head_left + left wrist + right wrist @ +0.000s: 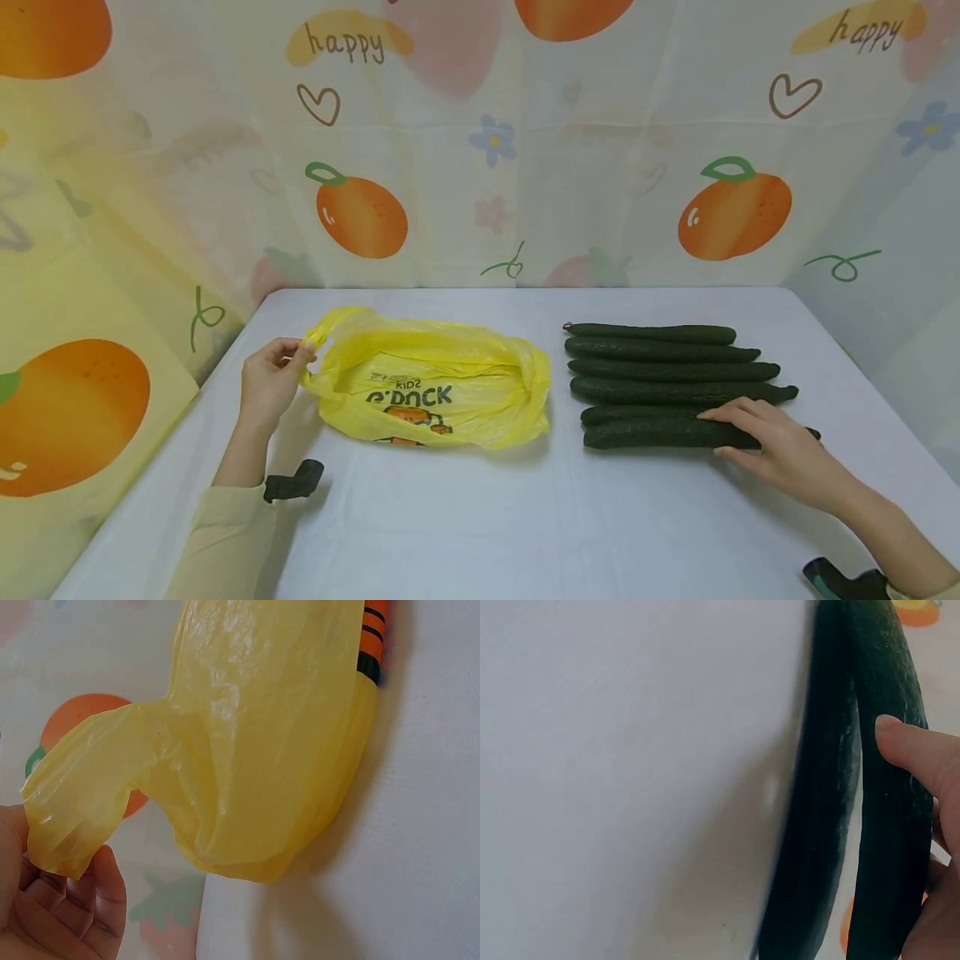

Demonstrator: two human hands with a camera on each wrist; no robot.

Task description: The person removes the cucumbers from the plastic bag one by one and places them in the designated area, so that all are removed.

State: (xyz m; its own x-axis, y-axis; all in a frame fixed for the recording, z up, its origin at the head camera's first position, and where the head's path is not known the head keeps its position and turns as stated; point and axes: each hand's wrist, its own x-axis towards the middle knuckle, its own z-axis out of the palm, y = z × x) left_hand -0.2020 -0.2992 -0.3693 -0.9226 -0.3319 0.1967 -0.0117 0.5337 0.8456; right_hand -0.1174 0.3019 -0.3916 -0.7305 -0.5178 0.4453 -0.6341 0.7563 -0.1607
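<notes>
On the left of the head view, my left hand (272,379) pinches one handle of a yellow plastic bag (435,425) between thumb and fingers. The bag lies with its mouth spread and dark lettering on its side. In the left wrist view, the handle (82,802) stretches from the bag's body to the fingertips. My right hand (787,450) grips the nearest cucumber (645,433), thumb on the near side and fingers over the far side. The right wrist view shows the thumb across this cucumber (892,847), with another cucumber (817,802) alongside.
Several more dark green cucumbers (675,369) lie in a row behind the gripped one, to the right of the bag. All rest on a white-covered table (480,525). A patterned cloth (585,208) hangs behind it. Black straps (294,482) sit at the wrists.
</notes>
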